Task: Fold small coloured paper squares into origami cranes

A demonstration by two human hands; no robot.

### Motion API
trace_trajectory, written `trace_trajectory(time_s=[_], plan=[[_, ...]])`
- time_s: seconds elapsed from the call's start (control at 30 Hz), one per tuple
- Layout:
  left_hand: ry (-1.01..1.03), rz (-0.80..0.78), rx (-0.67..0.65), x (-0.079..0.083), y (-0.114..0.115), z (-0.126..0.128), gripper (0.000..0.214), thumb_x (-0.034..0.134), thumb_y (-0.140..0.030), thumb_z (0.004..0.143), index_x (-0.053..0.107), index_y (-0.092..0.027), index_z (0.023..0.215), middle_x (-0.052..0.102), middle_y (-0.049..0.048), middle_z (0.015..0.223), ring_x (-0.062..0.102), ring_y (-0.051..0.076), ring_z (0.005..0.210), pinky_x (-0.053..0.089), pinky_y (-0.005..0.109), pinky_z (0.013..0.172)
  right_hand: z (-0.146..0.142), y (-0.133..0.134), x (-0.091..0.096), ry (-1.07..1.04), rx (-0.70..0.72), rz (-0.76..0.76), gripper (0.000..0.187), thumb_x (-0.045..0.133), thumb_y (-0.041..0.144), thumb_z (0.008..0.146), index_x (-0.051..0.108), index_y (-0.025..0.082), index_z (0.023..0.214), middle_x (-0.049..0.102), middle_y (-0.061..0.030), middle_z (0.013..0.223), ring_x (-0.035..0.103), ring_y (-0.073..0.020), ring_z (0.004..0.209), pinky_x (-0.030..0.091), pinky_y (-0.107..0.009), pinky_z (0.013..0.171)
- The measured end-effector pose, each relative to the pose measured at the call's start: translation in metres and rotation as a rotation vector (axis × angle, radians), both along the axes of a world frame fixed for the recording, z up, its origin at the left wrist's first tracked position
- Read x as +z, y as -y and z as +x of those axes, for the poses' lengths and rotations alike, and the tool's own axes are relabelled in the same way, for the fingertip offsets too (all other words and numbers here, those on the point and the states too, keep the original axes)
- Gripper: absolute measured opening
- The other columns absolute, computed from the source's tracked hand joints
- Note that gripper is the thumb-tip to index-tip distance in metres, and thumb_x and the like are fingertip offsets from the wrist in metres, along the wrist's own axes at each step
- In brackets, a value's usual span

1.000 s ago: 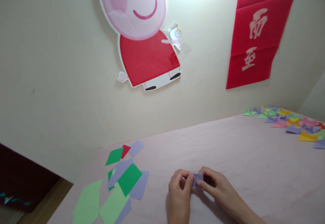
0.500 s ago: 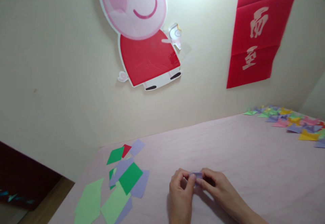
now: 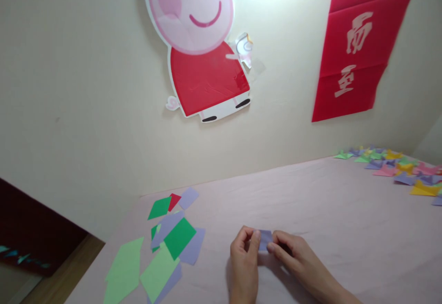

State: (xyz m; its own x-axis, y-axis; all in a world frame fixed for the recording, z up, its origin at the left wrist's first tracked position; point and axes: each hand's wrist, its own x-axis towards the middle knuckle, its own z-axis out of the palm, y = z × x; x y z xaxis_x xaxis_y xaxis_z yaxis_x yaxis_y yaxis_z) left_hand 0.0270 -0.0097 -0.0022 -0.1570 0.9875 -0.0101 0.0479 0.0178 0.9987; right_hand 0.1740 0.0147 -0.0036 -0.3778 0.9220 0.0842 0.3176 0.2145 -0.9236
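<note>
A small folded piece of purple paper [image 3: 265, 240] is held between my two hands, low in the middle of the head view. My left hand [image 3: 245, 258] pinches its left edge between thumb and fingers. At the right edge, my right hand [image 3: 293, 251] grips it with thumb and forefinger. The paper is tilted up just above the pink cloth [image 3: 214, 281], and its flat face shows. Fingers cover both of its side edges.
Loose paper sheets lie to the left: light green [image 3: 124, 267], dark green [image 3: 179, 238], purple [image 3: 194, 247] and red [image 3: 174, 201]. Several folded paper pieces [image 3: 385, 170] stand in rows at the far right. A wall with a pig cutout [image 3: 209, 81] rises behind.
The purple paper has turned so that more of its face shows, and my hands have moved slightly apart. The whole view has shifted a little.
</note>
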Motion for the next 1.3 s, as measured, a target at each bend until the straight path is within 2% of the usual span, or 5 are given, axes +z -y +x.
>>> trace_trajectory(time_s=[0.47, 0.63, 0.8, 1.07, 1.3], plan=[[-0.095, 0.014, -0.053, -0.001, 0.001, 0.004, 0.031, 0.054, -0.048, 0.090, 0.062, -0.018, 0.082, 0.058, -0.0009, 0.075, 0.052, 0.015, 0.074, 0.041, 0.023, 0.068, 0.001, -0.001, 0.002, -0.115, -0.059, -0.084, 0.043, 0.052, 0.055, 0.084, 0.050, 0.019, 0.061, 0.048, 0.0009, 0.060, 0.045, -0.0153, 0.060, 0.036, -0.027, 0.058], [-0.381, 0.099, -0.127, 0.003, -0.001, 0.004, 0.021, 0.055, -0.031, 0.088, 0.060, -0.018, 0.072, 0.060, 0.0013, 0.077, 0.052, 0.017, 0.077, 0.039, 0.027, 0.073, 0.004, -0.004, -0.001, -0.222, -0.110, -0.019, 0.031, 0.058, 0.049, 0.084, 0.062, 0.019, 0.090, 0.059, -0.0014, 0.076, 0.054, -0.0174, 0.069, 0.044, -0.027, 0.064], [-0.604, 0.134, -0.184, 0.004, 0.000, 0.009, 0.014, 0.055, -0.017, 0.082, 0.056, -0.019, 0.069, 0.058, 0.0001, 0.072, 0.050, 0.018, 0.077, 0.036, 0.030, 0.077, 0.006, -0.004, -0.002, -0.246, -0.077, 0.005, 0.027, 0.061, 0.043, 0.084, 0.063, 0.019, 0.073, 0.059, -0.0015, 0.072, 0.055, -0.0173, 0.070, 0.044, -0.028, 0.065], [-0.503, 0.097, -0.121, 0.002, 0.001, 0.005, 0.017, 0.052, -0.026, 0.090, 0.059, -0.019, 0.075, 0.059, 0.0004, 0.077, 0.050, 0.017, 0.077, 0.037, 0.026, 0.070, 0.008, -0.009, -0.008, -0.304, -0.121, -0.061, 0.029, 0.062, 0.045, 0.082, 0.066, 0.018, 0.091, 0.066, -0.0048, 0.084, 0.061, -0.0206, 0.079, 0.048, -0.031, 0.072], [-0.514, 0.086, -0.145, 0.004, 0.002, 0.007, 0.021, 0.057, -0.029, 0.090, 0.060, -0.019, 0.072, 0.061, 0.0008, 0.078, 0.052, 0.018, 0.081, 0.036, 0.027, 0.073, 0.008, -0.005, 0.000, -0.236, -0.120, 0.019, 0.026, 0.060, 0.041, 0.085, 0.064, 0.018, 0.072, 0.059, -0.0013, 0.071, 0.055, -0.0168, 0.068, 0.044, -0.028, 0.064]])
